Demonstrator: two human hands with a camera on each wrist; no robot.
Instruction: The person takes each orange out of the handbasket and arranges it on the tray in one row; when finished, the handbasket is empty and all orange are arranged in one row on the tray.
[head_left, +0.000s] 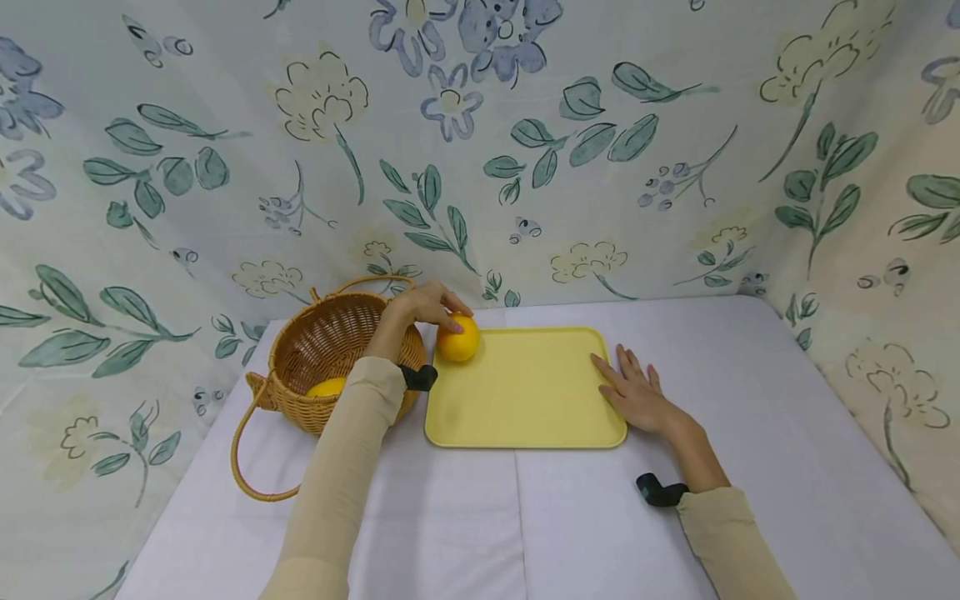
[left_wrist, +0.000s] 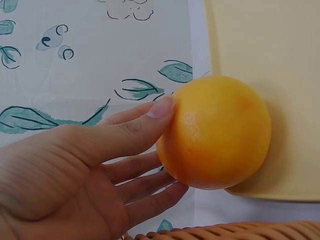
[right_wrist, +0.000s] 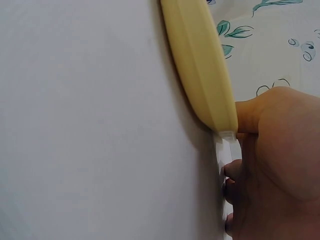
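Observation:
My left hand (head_left: 429, 305) holds an orange (head_left: 459, 340) at the back left corner of a yellow tray (head_left: 528, 387). In the left wrist view the thumb (left_wrist: 161, 107) presses on the fruit's near side, and the fingers reach around beneath it. The orange overlaps the tray's edge in that view. My right hand (head_left: 637, 393) lies at the tray's right edge with its fingers spread and the thumb side touching the rim. From the right wrist, the tray's pale yellow side (right_wrist: 200, 65) shows beside the hand (right_wrist: 287, 150).
Left of the tray stands a woven wicker basket (head_left: 292, 404), its handle (head_left: 238, 467) hanging down at the front. A yellow fruit (head_left: 326, 387) lies inside, partly hidden by the left forearm. A white cloth (head_left: 465, 525) covers the table; a flowered curtain (head_left: 465, 167) hangs behind.

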